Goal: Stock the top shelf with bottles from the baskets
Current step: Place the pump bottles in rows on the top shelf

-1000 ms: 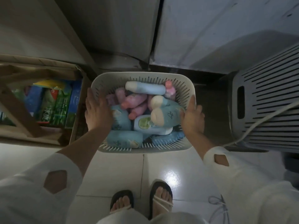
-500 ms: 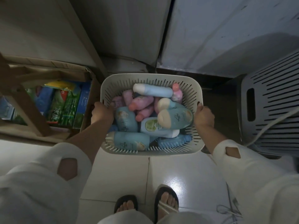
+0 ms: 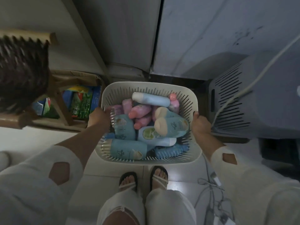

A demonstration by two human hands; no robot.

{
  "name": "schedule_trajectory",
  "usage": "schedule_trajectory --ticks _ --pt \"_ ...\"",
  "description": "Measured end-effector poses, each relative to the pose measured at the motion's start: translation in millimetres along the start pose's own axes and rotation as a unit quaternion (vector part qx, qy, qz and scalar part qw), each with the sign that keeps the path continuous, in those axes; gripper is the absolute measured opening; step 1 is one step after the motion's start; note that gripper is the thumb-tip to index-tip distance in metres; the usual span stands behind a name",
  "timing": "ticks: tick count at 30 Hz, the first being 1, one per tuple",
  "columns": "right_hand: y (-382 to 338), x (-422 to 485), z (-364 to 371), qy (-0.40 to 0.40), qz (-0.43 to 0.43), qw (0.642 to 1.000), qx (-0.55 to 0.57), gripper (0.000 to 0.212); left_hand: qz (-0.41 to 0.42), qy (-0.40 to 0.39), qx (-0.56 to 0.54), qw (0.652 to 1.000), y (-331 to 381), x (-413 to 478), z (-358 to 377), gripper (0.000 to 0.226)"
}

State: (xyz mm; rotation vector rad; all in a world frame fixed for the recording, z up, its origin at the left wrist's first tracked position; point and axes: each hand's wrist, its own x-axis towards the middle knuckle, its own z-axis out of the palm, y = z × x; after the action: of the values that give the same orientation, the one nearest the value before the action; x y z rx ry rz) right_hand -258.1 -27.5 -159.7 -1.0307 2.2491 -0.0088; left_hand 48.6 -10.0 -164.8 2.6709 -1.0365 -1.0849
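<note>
Left: cardboard box [image 3: 76, 75] holding green and blue packets [image 3: 82, 105].
Right: white cable [image 3: 233, 99] running down to the tiled floor [image 3: 113, 169].
Lower right: tangled grey wires [image 3: 209, 192].

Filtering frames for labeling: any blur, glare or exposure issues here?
Head view: dim overall, bottles in the basket separate by colour; dark object upper left is motion-smeared, unidentifiable; small glare patch on the floor tile; wall edges lean from the wide lens; left hand and right hand gripping the rim look sharp.
</note>
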Motion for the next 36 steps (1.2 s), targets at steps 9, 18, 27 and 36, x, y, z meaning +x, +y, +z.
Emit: schedule_trajectory --ticks 9,18,27,36 --pt "20.6 -136.4 -149.0 -0.002 0.053 0.997 0.054 0.053 0.047 -0.020 0.067 0.996 58.1 -144.0 -124.1 0.050" --pt "54.4 -230.7 -270.3 0.086 0.104 0.981 0.140 0.046 0.150 -0.016 0.082 0.985 146.6 -232.8 -184.6 0.056" --pt "146.8 -307.9 -323.3 0.215 0.251 0.900 0.282 0.055 0.337 -0.071 0.139 0.928 231.6 -336.4 -177.0 0.061" --pt "287.9 -416.7 -335.5 0.280 0.377 0.809 0.355 0.054 0.460 -0.196 0.187 0.846 250.3 -482.6 -100.1 0.052"
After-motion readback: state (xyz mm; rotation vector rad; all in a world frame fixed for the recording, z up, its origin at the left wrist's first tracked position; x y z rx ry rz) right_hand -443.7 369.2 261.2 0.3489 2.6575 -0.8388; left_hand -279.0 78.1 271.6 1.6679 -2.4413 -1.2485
